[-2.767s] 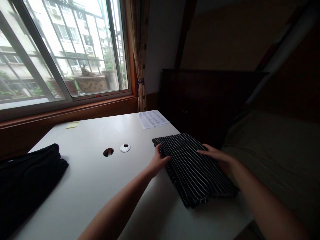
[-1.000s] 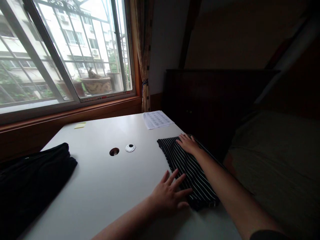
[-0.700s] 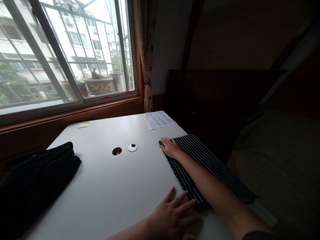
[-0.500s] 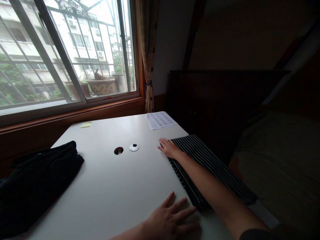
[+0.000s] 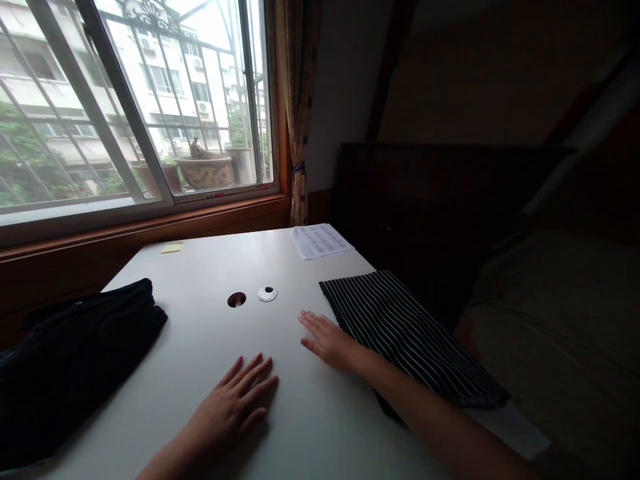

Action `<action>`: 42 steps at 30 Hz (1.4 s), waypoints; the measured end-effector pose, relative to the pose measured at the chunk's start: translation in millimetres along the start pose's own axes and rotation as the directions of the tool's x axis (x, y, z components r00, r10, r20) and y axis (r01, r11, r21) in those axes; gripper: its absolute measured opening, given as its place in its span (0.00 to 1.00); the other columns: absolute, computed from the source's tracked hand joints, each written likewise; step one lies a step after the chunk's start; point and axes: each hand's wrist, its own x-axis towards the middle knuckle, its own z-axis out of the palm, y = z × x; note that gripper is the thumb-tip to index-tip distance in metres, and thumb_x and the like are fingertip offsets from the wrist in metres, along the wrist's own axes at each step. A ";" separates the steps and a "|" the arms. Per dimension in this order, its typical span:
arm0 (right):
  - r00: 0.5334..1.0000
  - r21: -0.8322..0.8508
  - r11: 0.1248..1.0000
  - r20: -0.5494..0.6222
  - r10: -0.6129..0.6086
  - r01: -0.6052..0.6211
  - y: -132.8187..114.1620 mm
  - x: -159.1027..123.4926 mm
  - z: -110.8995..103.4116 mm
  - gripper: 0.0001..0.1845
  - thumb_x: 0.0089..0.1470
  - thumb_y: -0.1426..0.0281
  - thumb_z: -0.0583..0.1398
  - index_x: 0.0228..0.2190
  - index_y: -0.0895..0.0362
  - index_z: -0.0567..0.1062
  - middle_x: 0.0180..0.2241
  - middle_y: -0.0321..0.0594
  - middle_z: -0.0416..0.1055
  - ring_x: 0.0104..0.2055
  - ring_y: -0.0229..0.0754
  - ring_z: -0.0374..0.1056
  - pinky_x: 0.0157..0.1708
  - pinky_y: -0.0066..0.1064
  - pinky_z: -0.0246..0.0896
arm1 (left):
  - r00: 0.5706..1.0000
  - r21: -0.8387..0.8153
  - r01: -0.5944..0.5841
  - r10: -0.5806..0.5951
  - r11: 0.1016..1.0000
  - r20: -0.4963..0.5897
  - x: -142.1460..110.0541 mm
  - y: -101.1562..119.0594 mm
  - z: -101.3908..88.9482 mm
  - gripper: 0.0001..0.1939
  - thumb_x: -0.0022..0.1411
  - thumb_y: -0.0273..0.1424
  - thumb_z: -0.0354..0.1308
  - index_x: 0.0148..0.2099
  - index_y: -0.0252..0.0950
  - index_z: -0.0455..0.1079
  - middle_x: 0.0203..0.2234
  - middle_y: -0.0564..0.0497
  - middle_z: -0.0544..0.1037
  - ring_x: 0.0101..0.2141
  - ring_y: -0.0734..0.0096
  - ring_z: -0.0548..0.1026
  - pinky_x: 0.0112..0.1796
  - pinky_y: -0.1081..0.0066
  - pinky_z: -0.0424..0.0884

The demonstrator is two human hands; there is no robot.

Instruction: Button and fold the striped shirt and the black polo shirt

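Observation:
A black cloth with thin white stripes lies flat along the right side of the white table; what kind of garment or cloth it is I cannot tell. Beside its left edge is my right hand, palm down with fingers stretched out and nothing held. My right forearm crosses over the cloth and hides part of its near edge. My left hand is over the middle of the table, fingers spread, holding nothing. At the left lies a dark piece of clothing in a loose heap.
Printed paper sheets rest at the far right corner. Yellow sticky notes lie at the far left. The tabletop has a round cable hole with a white cap next to it. A window and tied curtain stand behind.
My right hand has come off the striped cloth, moving left and nearer to me. My left hand has moved left and farther forward over the table. The cloth's left part looks flatter.

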 end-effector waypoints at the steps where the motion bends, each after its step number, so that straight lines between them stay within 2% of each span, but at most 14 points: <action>1: 0.999 0.025 1.000 -0.044 -0.013 0.014 -3.9 -4.9 -5.3 0.37 0.69 0.50 0.43 0.69 0.57 0.52 0.71 0.46 0.45 0.73 0.45 0.41 0.70 0.45 0.39 | 1.000 0.018 0.027 -0.027 0.999 -0.015 -6.0 -5.8 2.1 0.31 0.74 0.43 0.49 0.73 0.50 0.46 0.70 0.52 0.53 0.68 0.57 0.54 0.65 0.48 0.56; 4: 0.970 0.028 0.999 -0.240 0.048 -0.042 5.8 -17.1 -27.7 0.36 0.69 0.50 0.44 0.69 0.56 0.53 0.71 0.45 0.48 0.73 0.44 0.42 0.71 0.45 0.39 | 0.997 0.041 0.064 -0.062 0.997 -0.044 -15.4 -13.6 6.3 0.30 0.74 0.42 0.49 0.73 0.51 0.46 0.70 0.53 0.54 0.68 0.58 0.55 0.65 0.49 0.56; 7: 0.895 -0.014 0.966 -0.380 0.234 -0.259 41.0 -27.2 -42.6 0.36 0.69 0.50 0.42 0.69 0.57 0.54 0.71 0.47 0.48 0.73 0.50 0.42 0.70 0.51 0.38 | 0.997 0.038 0.059 -0.057 0.998 -0.054 -15.2 -13.7 8.8 0.30 0.74 0.43 0.49 0.73 0.51 0.47 0.70 0.53 0.55 0.68 0.58 0.55 0.66 0.49 0.54; 10: 0.830 -0.067 0.872 -0.351 0.434 -0.484 71.7 -37.9 -35.2 0.39 0.68 0.49 0.41 0.68 0.62 0.55 0.71 0.52 0.47 0.73 0.55 0.41 0.69 0.56 0.40 | 0.996 0.025 0.049 -0.046 0.998 -0.078 -13.8 -13.8 10.9 0.30 0.73 0.42 0.50 0.73 0.51 0.47 0.70 0.53 0.56 0.68 0.59 0.55 0.67 0.50 0.51; 12: 0.831 -0.127 0.842 -0.293 0.473 -0.524 75.3 -44.6 -20.2 0.41 0.68 0.49 0.41 0.67 0.66 0.57 0.70 0.54 0.47 0.73 0.56 0.40 0.69 0.56 0.39 | 0.995 0.023 0.050 -0.048 0.998 -0.084 -13.9 -14.4 11.9 0.30 0.73 0.42 0.50 0.73 0.51 0.47 0.70 0.52 0.56 0.68 0.59 0.55 0.67 0.50 0.50; 16: 0.888 -0.210 0.877 -0.272 0.372 -0.432 43.5 -53.6 10.9 0.41 0.67 0.48 0.42 0.68 0.64 0.57 0.71 0.51 0.44 0.73 0.53 0.41 0.70 0.51 0.36 | 0.997 0.026 0.065 -0.063 0.998 -0.054 -14.9 -13.8 11.3 0.30 0.73 0.42 0.50 0.73 0.51 0.48 0.70 0.52 0.55 0.68 0.58 0.55 0.66 0.48 0.52; 19: 0.919 -0.215 0.904 -0.227 0.322 -0.369 9.2 -57.4 20.3 0.38 0.67 0.50 0.46 0.67 0.62 0.59 0.71 0.51 0.44 0.73 0.54 0.40 0.70 0.51 0.33 | 0.996 0.026 0.080 -0.079 0.996 -0.039 -15.2 -12.1 9.4 0.30 0.74 0.42 0.50 0.73 0.52 0.47 0.70 0.52 0.55 0.68 0.57 0.56 0.66 0.48 0.54; 23: 0.978 -0.040 0.978 -0.037 0.204 -0.206 -19.2 -59.8 5.7 0.37 0.67 0.51 0.47 0.69 0.59 0.55 0.71 0.47 0.45 0.73 0.50 0.41 0.71 0.48 0.36 | 0.996 0.024 0.083 -0.082 0.996 -0.044 -15.2 -11.4 8.6 0.30 0.74 0.42 0.49 0.73 0.52 0.47 0.70 0.52 0.54 0.68 0.58 0.56 0.66 0.48 0.53; 26: 0.986 0.127 0.983 -0.079 0.145 -0.135 -15.7 -60.5 -21.1 0.37 0.68 0.51 0.45 0.70 0.54 0.49 0.73 0.42 0.40 0.73 0.46 0.42 0.69 0.43 0.44 | 0.996 0.034 0.084 -0.083 0.996 -0.038 -15.4 -12.0 9.3 0.29 0.74 0.42 0.48 0.73 0.52 0.47 0.70 0.52 0.55 0.68 0.58 0.56 0.66 0.48 0.54; 28: 0.954 0.105 0.978 -0.222 0.202 -0.182 1.3 -62.8 -37.8 0.36 0.68 0.51 0.45 0.70 0.52 0.50 0.73 0.40 0.41 0.73 0.46 0.42 0.70 0.43 0.43 | 0.996 0.036 0.083 -0.082 0.996 -0.033 -15.6 -12.5 9.9 0.29 0.74 0.43 0.48 0.73 0.51 0.47 0.70 0.52 0.55 0.68 0.58 0.56 0.66 0.48 0.54; 31: 0.872 -0.075 0.926 -0.372 0.318 -0.370 42.4 -75.0 -47.3 0.38 0.67 0.49 0.44 0.69 0.58 0.54 0.72 0.46 0.43 0.73 0.51 0.41 0.70 0.49 0.38 | 0.996 0.039 0.081 -0.080 0.996 -0.026 -15.9 -12.8 10.2 0.30 0.74 0.43 0.48 0.73 0.51 0.47 0.70 0.52 0.55 0.68 0.58 0.55 0.66 0.48 0.54; 34: 0.800 -0.185 0.799 -0.343 0.493 -0.572 81.6 -98.4 -37.0 0.42 0.65 0.47 0.42 0.67 0.64 0.59 0.70 0.54 0.48 0.72 0.56 0.44 0.69 0.54 0.40 | 0.997 0.049 0.076 -0.074 0.996 -0.035 -15.9 -12.8 10.0 0.30 0.74 0.43 0.48 0.73 0.51 0.46 0.70 0.52 0.55 0.68 0.58 0.55 0.66 0.49 0.53; 39: 0.781 -0.272 0.744 -0.366 0.506 -0.610 105.6 -140.8 -20.0 0.42 0.65 0.47 0.39 0.66 0.62 0.62 0.69 0.51 0.52 0.72 0.57 0.43 0.68 0.57 0.39 | 0.996 0.035 0.059 -0.057 0.998 -0.075 -14.8 -12.2 8.0 0.30 0.73 0.43 0.49 0.73 0.50 0.48 0.70 0.53 0.56 0.68 0.60 0.55 0.67 0.51 0.51; 42: 0.676 -0.219 0.659 -0.439 0.592 -0.719 110.3 -166.3 -17.4 0.43 0.63 0.46 0.40 0.66 0.59 0.61 0.70 0.50 0.50 0.71 0.66 0.45 0.64 0.64 0.46 | 0.996 0.049 0.069 -0.066 0.996 -0.060 -14.5 -12.2 7.1 0.30 0.74 0.43 0.49 0.73 0.50 0.47 0.70 0.53 0.56 0.68 0.60 0.55 0.67 0.52 0.51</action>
